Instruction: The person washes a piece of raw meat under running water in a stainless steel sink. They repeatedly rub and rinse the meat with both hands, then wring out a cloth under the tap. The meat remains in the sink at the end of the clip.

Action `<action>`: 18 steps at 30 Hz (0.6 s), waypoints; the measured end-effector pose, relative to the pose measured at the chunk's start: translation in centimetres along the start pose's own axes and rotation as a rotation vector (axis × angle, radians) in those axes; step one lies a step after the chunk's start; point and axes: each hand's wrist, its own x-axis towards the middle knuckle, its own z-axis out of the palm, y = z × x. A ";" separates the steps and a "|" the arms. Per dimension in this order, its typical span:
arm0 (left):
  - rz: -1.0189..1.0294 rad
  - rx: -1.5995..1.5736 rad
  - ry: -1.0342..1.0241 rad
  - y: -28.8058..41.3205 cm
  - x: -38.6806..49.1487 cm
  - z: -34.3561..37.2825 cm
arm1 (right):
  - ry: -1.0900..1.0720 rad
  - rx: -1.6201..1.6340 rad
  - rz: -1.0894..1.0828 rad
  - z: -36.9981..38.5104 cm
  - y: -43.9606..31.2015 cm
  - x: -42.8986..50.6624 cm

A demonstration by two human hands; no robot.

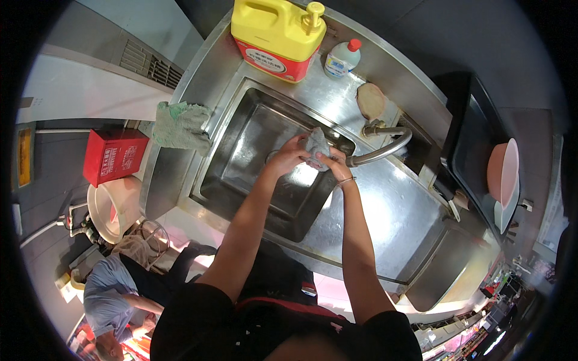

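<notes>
A bunched grey cloth (317, 146) is gripped between both hands above the stainless steel sink basin (239, 151). My left hand (290, 155) holds its left side. On its right side is my right hand (337, 163), with the thumb pressed on the cloth and a thin bracelet at the wrist. The metal faucet spout (379, 151) ends right beside my right hand. Whether water is running cannot be told.
A yellow detergent jug (277, 38), a red-capped bottle (343, 58) and a round tan pad (370, 101) stand or lie behind the basin. A green-grey towel (180, 126) drapes over the left rim. Black trays (474, 135) lean at right. Another person (110, 293) is at lower left.
</notes>
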 end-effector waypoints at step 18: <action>0.232 0.644 0.091 -2.8 -0.5 0.3 | 0.249 0.510 -0.034 2.2 -0.2 -0.7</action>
